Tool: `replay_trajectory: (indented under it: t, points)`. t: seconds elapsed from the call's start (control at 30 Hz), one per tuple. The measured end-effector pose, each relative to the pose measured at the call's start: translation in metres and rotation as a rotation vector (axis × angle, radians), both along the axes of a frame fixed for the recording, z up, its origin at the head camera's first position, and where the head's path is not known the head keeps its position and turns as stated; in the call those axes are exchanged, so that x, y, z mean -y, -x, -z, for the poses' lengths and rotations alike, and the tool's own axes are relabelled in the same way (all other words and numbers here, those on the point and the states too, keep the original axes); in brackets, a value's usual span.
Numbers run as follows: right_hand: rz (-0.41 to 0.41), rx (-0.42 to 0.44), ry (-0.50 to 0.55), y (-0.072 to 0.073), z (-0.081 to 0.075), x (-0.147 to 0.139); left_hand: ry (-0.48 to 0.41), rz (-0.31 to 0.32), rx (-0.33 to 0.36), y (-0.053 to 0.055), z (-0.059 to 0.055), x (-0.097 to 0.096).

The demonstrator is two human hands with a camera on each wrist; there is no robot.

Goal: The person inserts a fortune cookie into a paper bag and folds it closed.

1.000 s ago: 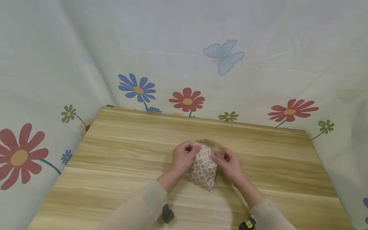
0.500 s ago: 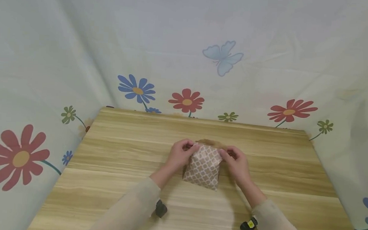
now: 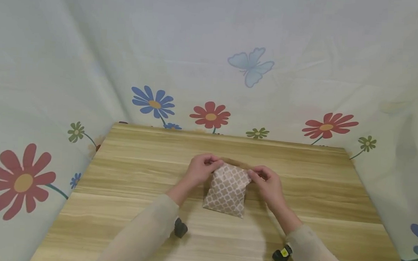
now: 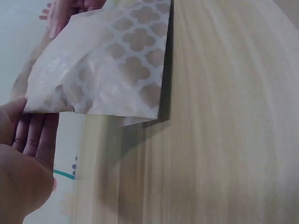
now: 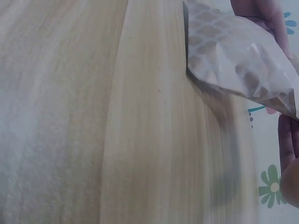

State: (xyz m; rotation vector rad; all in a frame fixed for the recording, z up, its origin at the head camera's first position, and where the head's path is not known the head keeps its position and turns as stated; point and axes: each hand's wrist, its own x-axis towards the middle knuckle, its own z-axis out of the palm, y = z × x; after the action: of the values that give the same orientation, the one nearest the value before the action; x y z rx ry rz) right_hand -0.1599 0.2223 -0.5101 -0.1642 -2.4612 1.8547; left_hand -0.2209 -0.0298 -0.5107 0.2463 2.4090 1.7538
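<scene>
My left hand [image 3: 202, 170] pinches one far corner of the patterned paper bag [image 3: 226, 190] between thumb and fingers, and my right hand [image 3: 269, 184] grips the other, so the bag hangs between my hands, in front of me over the middle of the wooden table [image 3: 141, 166]. Whether its lower edge touches the wood, I cannot tell. A plain brown strip [image 3: 236, 163] shows along the far edge, so I judge I'm working at the bag's mouth, holding that edge taut. The next move, I think, calls for even thumb pressure at both corners, gently, since thin paper could crease. I find no brand or writing on the bag; the yellow label [image 3: 284, 252] by my right cuff is too small to read
</scene>
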Motion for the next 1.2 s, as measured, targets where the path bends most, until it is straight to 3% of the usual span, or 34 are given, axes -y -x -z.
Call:
replay_trajectory:
  t: [0.3, 0.67, 0.83, 1.2]
  points:
    - [0.01, 0.033, 0.084, 0.005, 0.0, -0.002, -0.091, 0.064, 0.058, 0.0, 0.004, 0.005]
    - [-0.035, 0.017, 0.106, 0.007, 0.001, -0.005, -0.063, 0.109, 0.0, 0.005, 0.001, 0.005]
    - [-0.028, 0.008, 0.121, 0.009, 0.007, -0.006, -0.037, 0.098, 0.016, 0.005, -0.001, 0.006]
    - [-0.102, -0.009, 0.043, 0.012, 0.005, -0.013, -0.06, 0.109, 0.016, -0.001, 0.002, 0.007]
